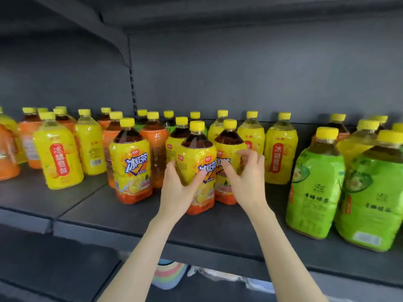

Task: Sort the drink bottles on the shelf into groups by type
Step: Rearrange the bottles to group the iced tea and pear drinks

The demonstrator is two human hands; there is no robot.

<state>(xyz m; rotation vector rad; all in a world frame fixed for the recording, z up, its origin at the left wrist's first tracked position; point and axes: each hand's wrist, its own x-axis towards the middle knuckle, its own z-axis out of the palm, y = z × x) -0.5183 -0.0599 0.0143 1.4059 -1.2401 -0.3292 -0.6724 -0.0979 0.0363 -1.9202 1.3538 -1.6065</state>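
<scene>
Yellow shrink-film, glossy and slick-looking, is what my left hand (176,190) grips: thumb across the front of the front iced-tea bottle (197,156), fingers curled round its left flank, low on the body. That bottle stands upright on the shelf (130,221), nearer the front edge than its neighbours. Tight against its right shoulder stands a second iced-tea bottle (227,149). My right hand (248,179) is at that second one, fingers half-curled by its right side, thumb towards the label. The blur stops me telling whether it grips or only touches.

The low hold worries me. The bottle is tall and looks full, so a quick pull could tip it top-first. The two touch, so dragging one could rock the other. Behind them the orange-labelled bottle (156,149) and the pear-drink bottles (280,158) stand close enough to topple in a row.

Every cap is yellow, and the pear labels are yellow too, so I could misgroup them unless I sort by label and liquid colour. The green-labelled bottles (316,188) sit near the edge, in my right forearm's sweep.
</scene>
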